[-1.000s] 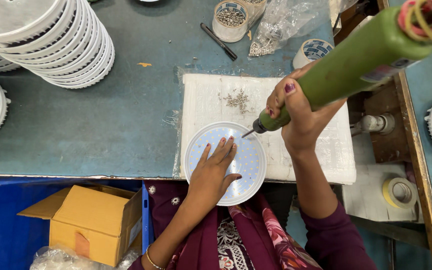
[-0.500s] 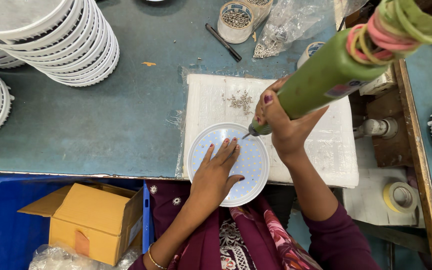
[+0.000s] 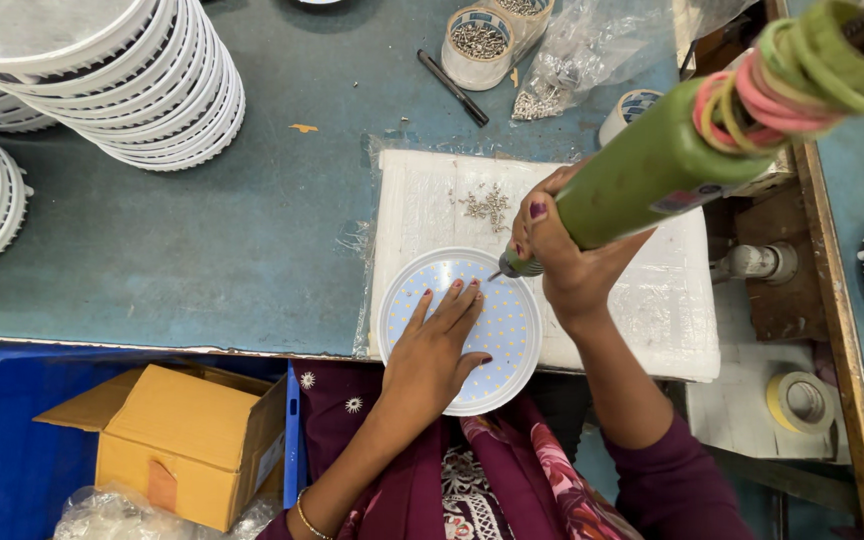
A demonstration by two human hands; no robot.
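A round white light panel (image 3: 507, 335) dotted with small yellow squares lies on a white foam pad (image 3: 642, 300). My left hand (image 3: 434, 345) rests flat on the panel's left half, fingers spread. My right hand (image 3: 562, 250) grips a long green electric screwdriver (image 3: 672, 160) wound with coloured rubber bands near its top. Its tip touches the panel's upper rim. A small heap of screws (image 3: 487, 203) sits on the pad just above the panel.
Stacks of white round housings (image 3: 132, 70) stand at the back left. A tub of screws (image 3: 477, 45), a black pen (image 3: 452, 88) and a plastic bag (image 3: 592, 60) lie behind the pad. A cardboard box (image 3: 187, 440) sits in a blue crate (image 3: 2, 450) below the table edge. A tape roll (image 3: 800, 400) lies at the right.
The screwdriver's tip has shifted slightly along the panel's upper rim and the tool tilts more to the right. My left hand stays pressed on the panel.
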